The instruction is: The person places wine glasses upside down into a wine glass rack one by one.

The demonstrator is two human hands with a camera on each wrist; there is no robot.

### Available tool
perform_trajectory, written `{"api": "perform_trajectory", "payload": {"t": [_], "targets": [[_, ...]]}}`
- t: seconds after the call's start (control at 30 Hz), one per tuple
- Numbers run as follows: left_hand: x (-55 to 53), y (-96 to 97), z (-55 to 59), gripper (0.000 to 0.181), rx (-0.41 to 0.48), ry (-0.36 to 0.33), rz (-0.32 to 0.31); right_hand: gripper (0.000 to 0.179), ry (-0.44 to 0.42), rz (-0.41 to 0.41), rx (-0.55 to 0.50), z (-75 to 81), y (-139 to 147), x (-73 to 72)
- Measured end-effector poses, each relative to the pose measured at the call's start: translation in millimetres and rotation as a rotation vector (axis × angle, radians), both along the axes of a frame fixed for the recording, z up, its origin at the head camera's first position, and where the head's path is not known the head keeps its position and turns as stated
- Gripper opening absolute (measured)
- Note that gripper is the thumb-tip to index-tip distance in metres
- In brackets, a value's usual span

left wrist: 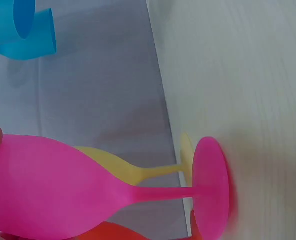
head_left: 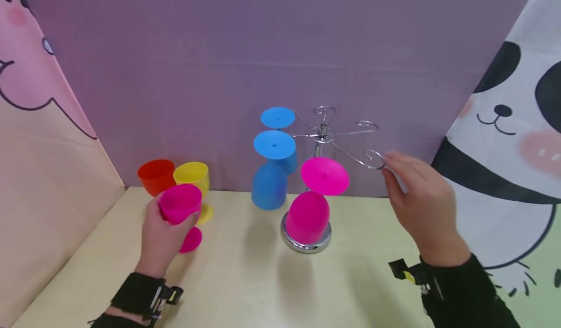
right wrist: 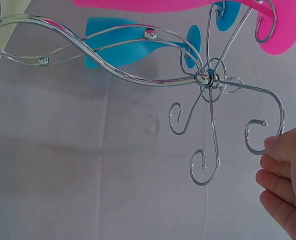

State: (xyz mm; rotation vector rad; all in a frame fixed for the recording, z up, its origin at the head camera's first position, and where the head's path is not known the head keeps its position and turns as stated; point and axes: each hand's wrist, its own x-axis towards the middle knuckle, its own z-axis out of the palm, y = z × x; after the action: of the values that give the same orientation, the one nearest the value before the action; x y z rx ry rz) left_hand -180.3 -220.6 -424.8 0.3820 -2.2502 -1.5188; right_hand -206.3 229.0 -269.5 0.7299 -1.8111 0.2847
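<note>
A pink plastic wine goblet (head_left: 180,205) stands upright in my left hand (head_left: 162,242), whose fingers and thumb curl round its bowl. Its foot (left wrist: 211,187) is right at the tabletop. On the right, my right hand (head_left: 422,201) pinches the curled end of one arm of a chrome glass rack (head_left: 322,134). From the rack's other arms hang two blue goblets (head_left: 269,186) and a second pink goblet (head_left: 307,218), all upside down. In the right wrist view, my thumb lies against the hook (right wrist: 255,150), with the other fingers beside it.
Behind my left hand, a red goblet (head_left: 156,177) and a yellow goblet (head_left: 191,176) stand upright on the pale wooden table (head_left: 236,289). The rack's round chrome base (head_left: 307,247) rests near the table's back edge. A purple cloth (head_left: 219,74) hangs behind it.
</note>
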Motion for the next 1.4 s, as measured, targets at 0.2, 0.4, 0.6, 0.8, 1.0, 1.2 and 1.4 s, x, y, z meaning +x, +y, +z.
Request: {"api": "perform_trajectory", "payload": {"t": [0.2,0.4,0.6,0.8,1.0,1.2,1.4], "targets": [[10.8,7.9,7.1,0.098,-0.020,-0.002,-0.043,0.028,-0.022,0.008,0.002,-1.7,-1.3,0.0],[28.9,16.3,18.7,0.093,-0.106,0.016,-0.075,0.026,-0.039,0.022,-0.017,-1.9,-2.2,-0.3],[40.3,22.4,27.2,0.092,-0.148,0.031,-0.134,0.026,-0.060,0.032,-0.033,-2.3,-0.8,-0.6],[45.4,31.4,35.9,0.092,-0.139,0.048,-0.175,0.025,-0.053,0.038,-0.041,-1.8,-0.1,-2.3],[56.0,43.0,46.1,0.092,-0.117,0.025,-0.205,0.025,-0.046,0.060,-0.052,-2.2,-2.5,-1.6],[67.7,56.5,54.6,0.090,-0.084,0.011,-0.257,0.026,-0.026,0.089,-0.064,-3.3,-5.5,-0.1],[75.4,67.7,58.8,0.080,-0.067,0.080,-0.330,0.026,-0.005,0.104,-0.074,-2.2,-9.2,4.8]]}}
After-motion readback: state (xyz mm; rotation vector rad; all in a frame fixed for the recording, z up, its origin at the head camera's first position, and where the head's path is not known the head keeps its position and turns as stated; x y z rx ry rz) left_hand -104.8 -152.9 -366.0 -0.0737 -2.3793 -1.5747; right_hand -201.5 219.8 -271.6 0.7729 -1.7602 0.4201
